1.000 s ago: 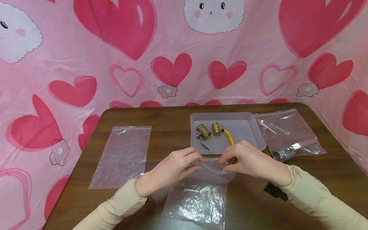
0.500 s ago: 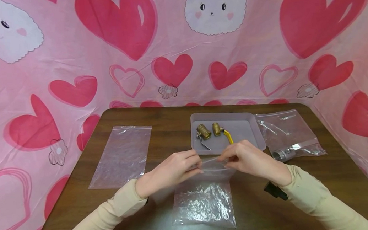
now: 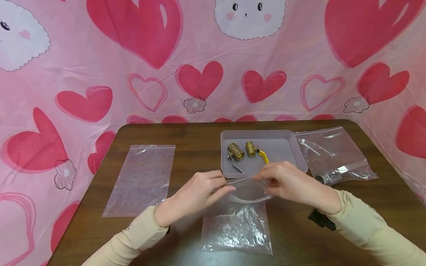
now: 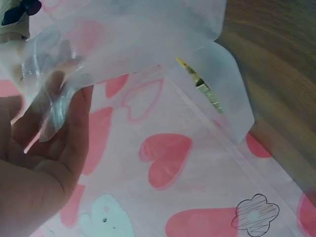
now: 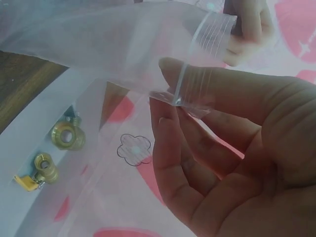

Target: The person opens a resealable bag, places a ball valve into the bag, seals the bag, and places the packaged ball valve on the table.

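Note:
A clear zip bag (image 3: 238,230) hangs from both hands, its mouth spread into a loop on the side nearest the tray. My left hand (image 3: 198,193) holds one side of that mouth; in the left wrist view the crinkled plastic (image 4: 54,108) lies between thumb and fingers. At the other side, my right hand (image 3: 288,183) pinches the edge by the zip strip (image 5: 183,81) between thumb and forefinger. Just beyond the hands, a shallow plastic tray (image 3: 283,153) holds a brass ball valve with a steel lever (image 3: 235,152) and a smaller one with a yellow lever (image 3: 250,149).
Another clear zip bag (image 3: 142,179) lies flat on the wooden table (image 3: 195,146) at the left. Right of the tray lies a third zip bag (image 3: 323,150) with a silver metal cylinder (image 3: 328,178) at its near end. A pink heart-patterned cloth (image 3: 177,45) hangs behind and around the table.
The mouth of the held bag has widened from nearly flat half a second ago to a rounded loop. Its lower end has swung right and risen slightly. Both hands stay in about the same place.

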Tool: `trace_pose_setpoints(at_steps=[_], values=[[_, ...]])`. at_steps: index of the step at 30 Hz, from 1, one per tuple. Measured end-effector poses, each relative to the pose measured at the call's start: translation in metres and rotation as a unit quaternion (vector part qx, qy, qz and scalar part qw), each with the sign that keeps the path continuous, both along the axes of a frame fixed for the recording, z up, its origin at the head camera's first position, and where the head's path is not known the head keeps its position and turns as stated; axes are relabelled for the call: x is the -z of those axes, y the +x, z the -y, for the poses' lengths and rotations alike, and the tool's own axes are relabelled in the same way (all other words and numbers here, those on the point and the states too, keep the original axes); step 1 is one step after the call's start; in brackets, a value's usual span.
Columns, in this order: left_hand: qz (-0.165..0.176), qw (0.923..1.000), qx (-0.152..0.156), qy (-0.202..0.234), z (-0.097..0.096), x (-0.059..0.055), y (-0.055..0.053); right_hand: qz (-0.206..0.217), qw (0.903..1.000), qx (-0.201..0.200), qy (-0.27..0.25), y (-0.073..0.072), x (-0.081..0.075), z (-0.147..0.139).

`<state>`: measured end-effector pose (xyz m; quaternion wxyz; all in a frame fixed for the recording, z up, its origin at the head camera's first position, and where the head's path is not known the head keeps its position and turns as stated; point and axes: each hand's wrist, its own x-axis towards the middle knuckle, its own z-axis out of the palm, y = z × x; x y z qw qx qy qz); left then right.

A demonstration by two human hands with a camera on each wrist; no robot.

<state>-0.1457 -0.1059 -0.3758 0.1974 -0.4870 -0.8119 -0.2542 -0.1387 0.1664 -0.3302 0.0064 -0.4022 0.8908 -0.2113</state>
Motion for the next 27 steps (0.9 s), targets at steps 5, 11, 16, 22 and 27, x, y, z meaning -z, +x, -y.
trace_pose_setpoints(at_steps=[5, 11, 16, 22, 27], values=[[0.048, 0.9979, -0.044, -0.003, -0.002, -0.01, 0.0, -0.013, 0.9998, -0.009, 0.01, 0.003, 0.0, 0.004], [0.1, 0.989, -0.101, -0.04, -0.004, -0.022, 0.003, -0.005, 0.9998, -0.016, 0.013, 0.009, -0.005, 0.01], [0.113, 0.9831, -0.124, -0.073, -0.005, -0.024, 0.008, -0.006, 0.9998, -0.017, 0.011, 0.012, -0.008, 0.01], [0.134, 0.9781, -0.126, -0.097, -0.004, -0.026, 0.015, 0.004, 0.9998, -0.017, 0.01, 0.013, -0.012, 0.007], [0.148, 0.9782, -0.109, -0.097, -0.004, -0.028, 0.016, 0.001, 0.9998, -0.014, 0.012, 0.013, -0.015, 0.005]])
